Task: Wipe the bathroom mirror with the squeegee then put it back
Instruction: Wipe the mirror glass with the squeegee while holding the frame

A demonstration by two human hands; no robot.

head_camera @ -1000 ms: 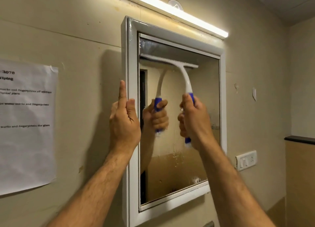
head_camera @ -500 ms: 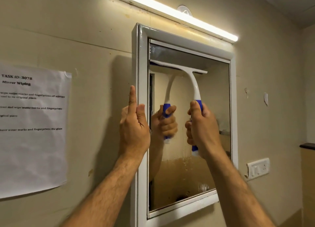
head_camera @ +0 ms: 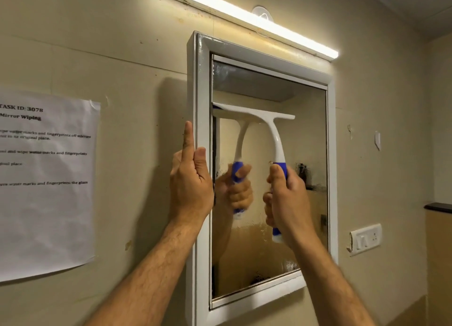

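1. Two bare hands are raised in the middle of the frame, in front of a wall-mounted mirror (head_camera: 269,178) with a white frame (head_camera: 199,93).
2. The squeegee (head_camera: 259,116) is gripped by the right hand (head_camera: 287,201), whose fingers are closed around the blue part of its handle, right of centre.
3. The white blade of the squeegee is laid against the glass in the upper half of the mirror, running from the frame's left inner edge towards the centre, tilted slightly down to the right.
4. The white neck is seen curving down from the blade to the blue grip; the grip's white end shows below the fist.
5. The squeegee and the gripping hand are seen doubled as a reflection in the glass, just left of the real ones.
6. The left hand (head_camera: 190,186) is placed on the left edge of the frame, with the thumb on the front face, the index finger pointing straight up alongside, and the remaining fingers hidden behind.
7. Water marks are visible on the lower part of the glass.
8. A printed paper sheet (head_camera: 46,178) is stuck to the wall at the left of the frame.
9. A lit tube light (head_camera: 244,14) is mounted above the mirror, and a white switch plate (head_camera: 365,237) is fixed at the lower right.
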